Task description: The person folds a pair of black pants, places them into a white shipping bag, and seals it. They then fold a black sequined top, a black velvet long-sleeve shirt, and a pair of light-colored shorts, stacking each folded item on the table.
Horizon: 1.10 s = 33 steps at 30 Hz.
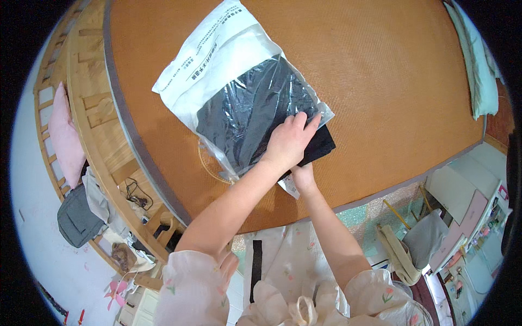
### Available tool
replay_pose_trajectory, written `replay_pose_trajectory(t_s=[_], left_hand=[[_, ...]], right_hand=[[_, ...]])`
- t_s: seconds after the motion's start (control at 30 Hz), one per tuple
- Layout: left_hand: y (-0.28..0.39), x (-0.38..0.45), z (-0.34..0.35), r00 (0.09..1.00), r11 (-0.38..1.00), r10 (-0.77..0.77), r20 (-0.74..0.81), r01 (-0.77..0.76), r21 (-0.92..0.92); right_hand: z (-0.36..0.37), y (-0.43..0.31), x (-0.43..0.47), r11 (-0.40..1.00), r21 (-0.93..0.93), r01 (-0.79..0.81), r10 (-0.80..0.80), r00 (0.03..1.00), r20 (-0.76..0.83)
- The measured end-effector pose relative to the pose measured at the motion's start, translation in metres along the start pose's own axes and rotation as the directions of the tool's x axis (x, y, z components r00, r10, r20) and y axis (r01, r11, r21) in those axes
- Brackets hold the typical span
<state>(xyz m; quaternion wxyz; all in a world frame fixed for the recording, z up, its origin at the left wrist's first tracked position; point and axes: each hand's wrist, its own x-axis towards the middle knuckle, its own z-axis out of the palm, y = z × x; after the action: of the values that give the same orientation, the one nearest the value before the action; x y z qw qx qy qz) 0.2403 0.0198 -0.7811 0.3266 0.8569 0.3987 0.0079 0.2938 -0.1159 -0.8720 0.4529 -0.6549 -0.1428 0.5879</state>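
Observation:
A plastic bag (240,38) with a white printed upper part and a clear lower part lies slanted before me. Dark folded fabric shows through the clear film, and a black fabric corner (321,144) sticks out of the bag's near right end. My left hand (290,136) grips the bag at that end from above, its fingers along the film's edge. Below it, my right hand (304,176) holds the protruding black fabric, with its fingertips hidden underneath. A white paper tag (290,188) hangs out beside my right wrist.
The bag rests on a brown woven mat (387,89) with a grey border. A wooden bed rail (94,122) runs along the left, with a pink pillow (65,138) and grey backpack (79,216) beyond. Fingers (229,265) show by my left sleeve; whose is unclear.

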Motion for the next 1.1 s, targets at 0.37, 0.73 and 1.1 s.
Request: replay_pose_trajectory(t_s=[0.37, 0.73, 1.1], left_hand=[[0.04, 0.004, -0.031, 0.989, 0.978, 0.146, -0.024, -0.14, 0.153], [-0.056, -0.124, -0.039, 0.802, 0.956, -0.105, -0.589, 0.244, 0.162], [-0.068, -0.172, 0.004, 0.764, 0.936, -0.352, -0.54, 0.274, -0.221]], right_hand=[[0.044, -0.091, -0.014, 0.99, 0.133, 0.053, -0.086, 0.964, 0.253], [0.046, -0.055, 0.015, 0.759, 0.597, -0.259, 0.236, 0.964, 0.118], [0.132, -0.067, 0.073, 0.746, 0.565, -0.353, 0.268, 0.936, 0.23]])
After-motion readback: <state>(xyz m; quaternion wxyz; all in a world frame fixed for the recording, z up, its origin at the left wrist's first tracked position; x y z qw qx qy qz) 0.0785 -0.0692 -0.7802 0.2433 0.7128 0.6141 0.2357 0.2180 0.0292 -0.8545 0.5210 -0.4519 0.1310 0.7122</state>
